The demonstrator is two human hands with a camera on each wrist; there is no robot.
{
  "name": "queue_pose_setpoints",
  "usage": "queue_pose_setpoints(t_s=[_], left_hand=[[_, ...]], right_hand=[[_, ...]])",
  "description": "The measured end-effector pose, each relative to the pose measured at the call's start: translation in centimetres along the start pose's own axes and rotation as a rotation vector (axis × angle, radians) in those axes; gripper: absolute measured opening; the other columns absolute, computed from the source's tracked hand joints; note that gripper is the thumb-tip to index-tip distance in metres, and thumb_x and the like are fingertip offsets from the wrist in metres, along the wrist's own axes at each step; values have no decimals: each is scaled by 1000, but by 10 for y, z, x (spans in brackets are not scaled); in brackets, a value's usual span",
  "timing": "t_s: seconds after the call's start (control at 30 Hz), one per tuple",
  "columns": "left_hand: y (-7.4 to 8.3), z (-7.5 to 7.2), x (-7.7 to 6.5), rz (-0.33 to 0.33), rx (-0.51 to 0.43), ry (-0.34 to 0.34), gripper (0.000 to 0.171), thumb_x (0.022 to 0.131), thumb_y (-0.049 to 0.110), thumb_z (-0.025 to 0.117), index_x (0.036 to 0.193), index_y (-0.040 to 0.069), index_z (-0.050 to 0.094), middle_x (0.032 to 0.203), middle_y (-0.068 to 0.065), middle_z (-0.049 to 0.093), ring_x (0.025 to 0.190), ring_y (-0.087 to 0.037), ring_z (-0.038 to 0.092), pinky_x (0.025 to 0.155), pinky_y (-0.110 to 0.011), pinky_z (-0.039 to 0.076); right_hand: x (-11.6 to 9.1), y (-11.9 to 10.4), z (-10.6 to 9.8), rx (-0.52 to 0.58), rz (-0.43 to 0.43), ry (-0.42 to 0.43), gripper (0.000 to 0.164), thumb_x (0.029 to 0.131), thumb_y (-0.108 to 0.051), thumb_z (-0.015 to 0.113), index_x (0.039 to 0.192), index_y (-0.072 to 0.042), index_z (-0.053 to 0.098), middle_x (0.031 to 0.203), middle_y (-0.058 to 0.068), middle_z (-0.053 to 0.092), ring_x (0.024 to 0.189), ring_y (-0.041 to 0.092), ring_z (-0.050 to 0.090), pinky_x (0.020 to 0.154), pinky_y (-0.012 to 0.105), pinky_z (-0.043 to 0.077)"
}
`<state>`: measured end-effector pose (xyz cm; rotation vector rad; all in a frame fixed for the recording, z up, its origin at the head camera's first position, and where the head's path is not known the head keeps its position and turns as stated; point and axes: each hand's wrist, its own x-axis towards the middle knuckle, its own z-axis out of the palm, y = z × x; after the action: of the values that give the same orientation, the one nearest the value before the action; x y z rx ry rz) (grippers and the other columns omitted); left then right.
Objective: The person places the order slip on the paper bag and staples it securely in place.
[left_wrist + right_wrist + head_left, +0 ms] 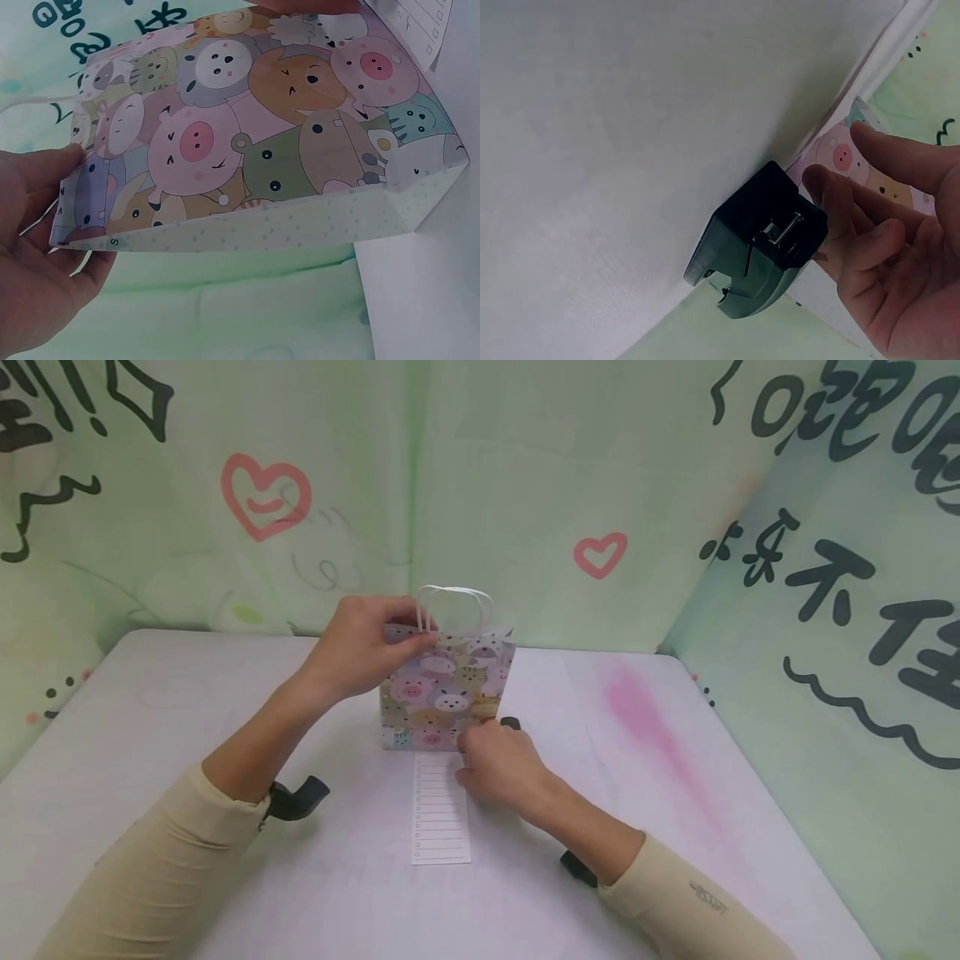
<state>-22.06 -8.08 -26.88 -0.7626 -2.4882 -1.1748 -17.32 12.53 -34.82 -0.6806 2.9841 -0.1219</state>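
A small paper gift bag (447,693), printed with cartoon animals and fitted with white handles (459,589), stands upright mid-table. My left hand (360,643) pinches its upper left edge, thumb on the front and the other fingers behind. My right hand (506,768) is low by the bag's bottom right corner, its fingers loosely bent. Thumb and index finger are apart in the right wrist view, with nothing between them. Close to those fingertips sits a dark green and black stapler (757,240), mostly hidden behind the hand in the head view.
A narrow white checklist sheet (441,818) lies flat in front of the bag, its upper right edge partly behind the right hand. The white table (600,735) bears a pink smear at right. Printed green curtains (510,485) rise behind and beside it.
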Motion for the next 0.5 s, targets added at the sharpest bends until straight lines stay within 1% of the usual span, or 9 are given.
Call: queue_pose_setpoints(t_s=[0.13, 0.3, 0.5], left_hand=[[-1, 0, 0, -4, 0, -3, 6, 87, 21, 71, 89, 18, 67, 97, 3, 71, 97, -14, 67, 81, -36, 55], [-1, 0, 0, 3, -2, -2, 6, 87, 21, 72, 86, 18, 67, 94, 4, 71, 97, -14, 67, 81, -35, 55], [-2, 1, 1, 7, 8, -5, 6, 87, 21, 72, 87, 18, 67, 94, 4, 71, 97, -14, 67, 81, -35, 55]], right_hand=[[2, -2, 2, -17, -6, -32, 18, 80, -20, 75, 93, -9, 70, 75, -2, 61, 60, 13, 52, 52, 27, 44], [4, -3, 5, -45, -11, -62, 21, 80, -22, 76, 96, -9, 70, 75, -1, 59, 59, 14, 52, 50, 26, 42], [6, -4, 6, -83, -26, -76, 23, 80, -22, 77, 96, -8, 69, 74, -1, 57, 58, 13, 52, 48, 25, 41]])
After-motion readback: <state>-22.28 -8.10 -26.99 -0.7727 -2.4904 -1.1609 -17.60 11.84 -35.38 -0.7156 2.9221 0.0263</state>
